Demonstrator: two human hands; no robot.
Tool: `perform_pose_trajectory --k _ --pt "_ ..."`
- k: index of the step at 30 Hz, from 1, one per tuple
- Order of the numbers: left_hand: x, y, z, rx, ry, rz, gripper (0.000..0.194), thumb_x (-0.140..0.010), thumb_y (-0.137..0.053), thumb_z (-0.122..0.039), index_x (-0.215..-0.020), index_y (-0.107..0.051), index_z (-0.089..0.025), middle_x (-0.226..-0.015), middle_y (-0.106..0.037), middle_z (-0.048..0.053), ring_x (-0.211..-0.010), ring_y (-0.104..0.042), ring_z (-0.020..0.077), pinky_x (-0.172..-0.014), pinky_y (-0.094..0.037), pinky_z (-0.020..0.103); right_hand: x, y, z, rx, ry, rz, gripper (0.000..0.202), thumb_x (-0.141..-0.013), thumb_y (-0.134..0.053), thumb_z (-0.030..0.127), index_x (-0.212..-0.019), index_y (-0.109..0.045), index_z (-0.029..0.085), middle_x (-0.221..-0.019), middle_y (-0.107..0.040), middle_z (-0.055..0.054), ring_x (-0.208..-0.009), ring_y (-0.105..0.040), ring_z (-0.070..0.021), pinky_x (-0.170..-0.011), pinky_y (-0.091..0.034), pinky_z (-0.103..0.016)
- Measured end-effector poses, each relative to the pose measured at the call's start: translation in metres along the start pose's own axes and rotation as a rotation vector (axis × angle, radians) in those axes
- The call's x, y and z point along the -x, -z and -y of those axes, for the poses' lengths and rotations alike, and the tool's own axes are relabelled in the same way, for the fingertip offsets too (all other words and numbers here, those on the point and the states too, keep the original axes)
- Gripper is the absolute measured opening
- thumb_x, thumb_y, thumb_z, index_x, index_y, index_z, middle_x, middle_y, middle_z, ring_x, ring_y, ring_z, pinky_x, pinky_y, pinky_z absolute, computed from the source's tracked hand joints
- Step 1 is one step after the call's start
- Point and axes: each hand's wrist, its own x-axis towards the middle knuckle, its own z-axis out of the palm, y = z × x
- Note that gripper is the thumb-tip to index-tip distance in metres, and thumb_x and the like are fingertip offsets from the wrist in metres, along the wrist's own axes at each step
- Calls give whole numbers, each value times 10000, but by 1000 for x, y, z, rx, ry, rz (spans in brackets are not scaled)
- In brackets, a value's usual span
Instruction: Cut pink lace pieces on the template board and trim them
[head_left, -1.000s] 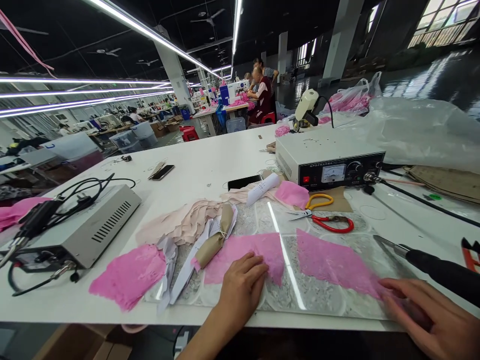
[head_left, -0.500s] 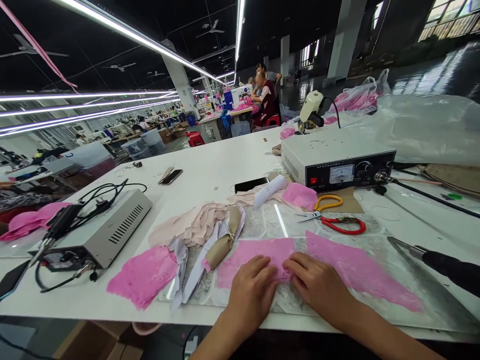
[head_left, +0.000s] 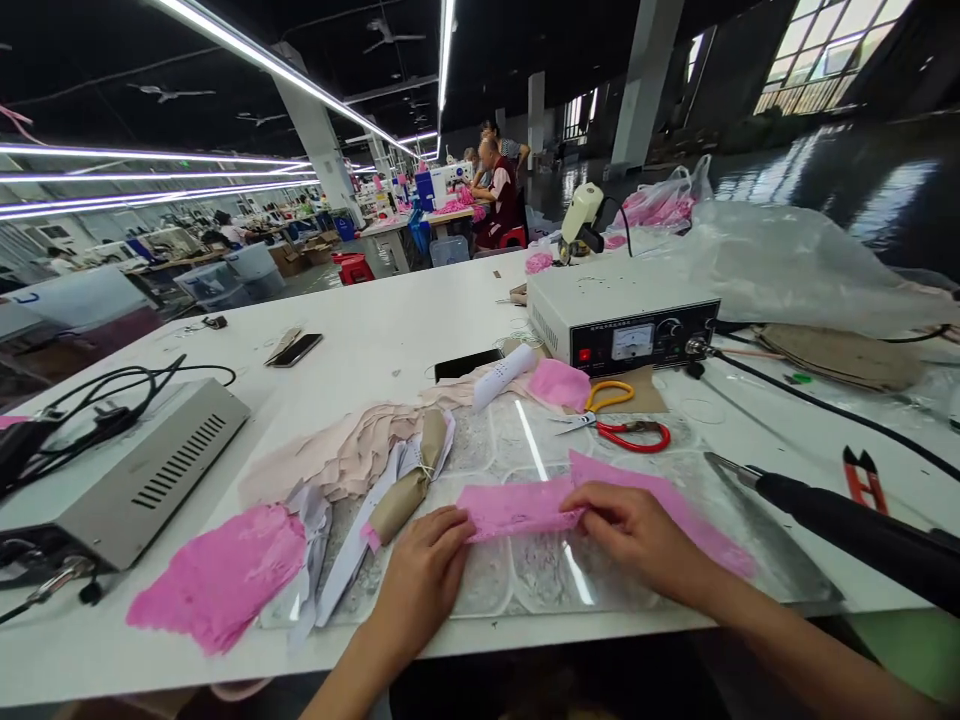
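Observation:
My left hand (head_left: 424, 570) has its fingers closed on the left end of a pink fabric piece (head_left: 517, 508), a strip with a crinkled lower edge. At the other end, my right hand (head_left: 637, 535) pinches the same piece between thumb and fingers. The strip is stretched between them over a clear sheet (head_left: 480, 585) on the table. A second pink fabric piece (head_left: 679, 505) lies flat behind my right hand and is partly hidden by it. Left of my left hand are a tied brown fabric roll (head_left: 401, 505), white paper strips (head_left: 352, 555) and a pink fabric pile (head_left: 221, 570).
Scissors (head_left: 634, 435) with red and yellow handles lie beyond my hands. A black-handled bladed tool (head_left: 832, 510) and red snips (head_left: 864, 480) are at right. Grey boxes with cables (head_left: 622, 310) stand behind and at left. Beige fabric pieces (head_left: 330, 450) overlap nearby. People sit farther back.
My hands have moved apart, and the pink piece that lay flat under them is now held as a narrower strip between them. The view has shifted to the right.

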Motion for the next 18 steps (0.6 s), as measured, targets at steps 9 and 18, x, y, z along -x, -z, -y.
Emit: perform_pose_trajectory --k 9,18 --pt "-123 -5 0 187 66 97 294 -844 -471 -77 -966 -723 -169 -879 -768 35 -771 -713 173 -732 -570 276 -37 57 -31 -288 -214 -454 201 -750 -549 404 -780 -616 217 -779 -649 -5 -727 -646 -175 -731 -572 -349" --pt "-141 -51 -30 208 -205 239 325 -737 -480 -6 -844 -719 -198 -866 -754 36 -833 -699 187 -868 -526 355 32 87 -40 -17 -241 -446 135 -646 -561 303 -590 -667 240 -708 -656 -11 -709 -587 -204 -707 -452 -341"
